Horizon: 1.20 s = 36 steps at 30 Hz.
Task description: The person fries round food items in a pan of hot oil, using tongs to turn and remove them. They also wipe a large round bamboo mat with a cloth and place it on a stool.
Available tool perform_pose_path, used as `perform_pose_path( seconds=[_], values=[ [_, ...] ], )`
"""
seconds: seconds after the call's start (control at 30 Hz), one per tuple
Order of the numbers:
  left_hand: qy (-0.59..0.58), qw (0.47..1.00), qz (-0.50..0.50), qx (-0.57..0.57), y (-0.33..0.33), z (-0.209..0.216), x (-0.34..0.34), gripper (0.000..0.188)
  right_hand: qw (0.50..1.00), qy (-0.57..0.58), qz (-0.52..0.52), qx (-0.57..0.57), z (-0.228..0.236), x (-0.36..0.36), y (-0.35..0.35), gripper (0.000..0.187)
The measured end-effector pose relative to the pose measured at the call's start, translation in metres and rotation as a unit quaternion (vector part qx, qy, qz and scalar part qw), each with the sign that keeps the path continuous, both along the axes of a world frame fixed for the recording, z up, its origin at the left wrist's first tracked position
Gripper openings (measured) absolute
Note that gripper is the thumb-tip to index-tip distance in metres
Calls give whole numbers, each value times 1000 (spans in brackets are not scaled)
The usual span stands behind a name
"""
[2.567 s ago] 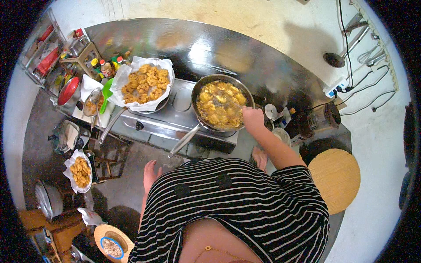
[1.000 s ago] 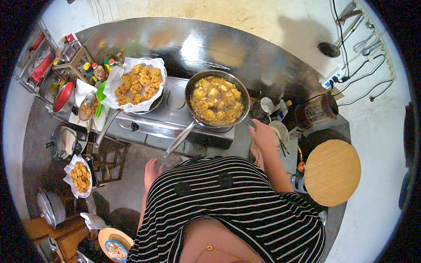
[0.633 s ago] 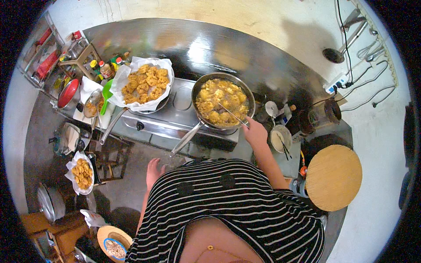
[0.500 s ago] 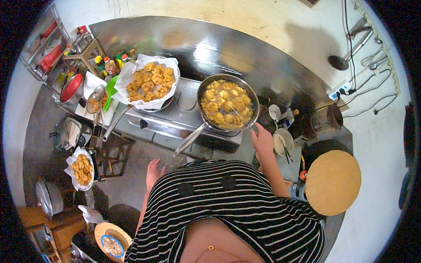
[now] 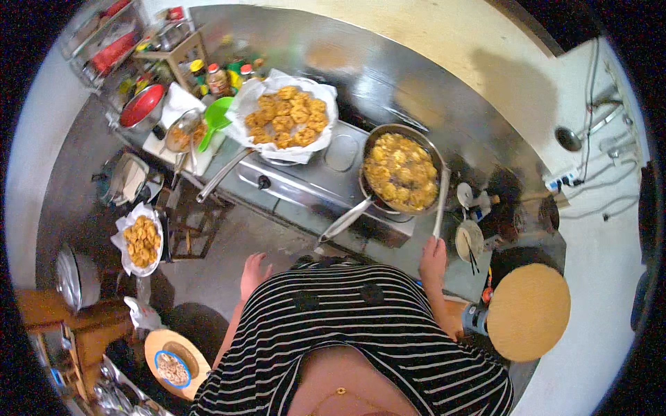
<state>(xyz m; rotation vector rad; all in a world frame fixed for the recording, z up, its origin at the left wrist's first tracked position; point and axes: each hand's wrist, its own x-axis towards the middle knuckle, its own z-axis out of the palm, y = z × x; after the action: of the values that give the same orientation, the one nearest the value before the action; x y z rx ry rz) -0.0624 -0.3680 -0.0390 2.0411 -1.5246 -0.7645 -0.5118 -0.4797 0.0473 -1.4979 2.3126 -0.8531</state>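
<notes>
My right hand (image 5: 433,258) is closed around a long, pale metal utensil (image 5: 440,208). It points away from me, its far end by the right rim of a frying pan (image 5: 368,199); whether it touches is unclear. Golden fritters (image 5: 399,170) fry in bubbling oil in that pan, on the right side of a steel gas stove (image 5: 305,182). My left hand (image 5: 255,274) hangs near my body in front of the counter, fingers apart and holding nothing. On the stove's left side sits a paper-lined pan (image 5: 239,114) heaped with browned fritters (image 5: 288,118).
A green scoop (image 5: 217,116), sauce bottles (image 5: 218,80) and a red bowl (image 5: 142,107) stand at left. Lower left is another paper-lined plate of fritters (image 5: 141,240). Right of the stove are a bowl with chopsticks (image 5: 469,239) and a round tan board (image 5: 528,312).
My right hand has drawn back toward me, lifting the utensil from among the fritters to the pan's right edge. The view has shifted, so the stove sits farther right. My left hand stays empty.
</notes>
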Motion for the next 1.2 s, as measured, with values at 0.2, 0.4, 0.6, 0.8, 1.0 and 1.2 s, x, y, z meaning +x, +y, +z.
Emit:
perform_pose_path(
  seconds=[0.2, 0.4, 0.6, 0.8, 1.0, 1.2],
  values=[
    [14, 999, 38, -22, 19, 22, -10, 41, 989, -118, 63, -58, 5, 24, 11, 31],
    [17, 985, 170, 10, 96, 43, -22, 40, 971, -81, 213, -75, 17, 45, -5, 23],
    [23, 943, 318, 93, 220, 59, -54, 39, 871, -242, 406, -135, 0, 102, -15, 26],
    [63, 910, 403, 67, 319, 74, -73, 39, 797, -257, 540, -84, -5, 200, 36, 22],
    [243, 826, 507, -34, 404, 59, -39, 46, 629, -233, 740, 43, 18, 353, 158, 20],
    [337, 808, 448, -184, 515, 100, 36, 54, 427, -76, 899, 67, 35, 500, 341, 32]
  ],
)
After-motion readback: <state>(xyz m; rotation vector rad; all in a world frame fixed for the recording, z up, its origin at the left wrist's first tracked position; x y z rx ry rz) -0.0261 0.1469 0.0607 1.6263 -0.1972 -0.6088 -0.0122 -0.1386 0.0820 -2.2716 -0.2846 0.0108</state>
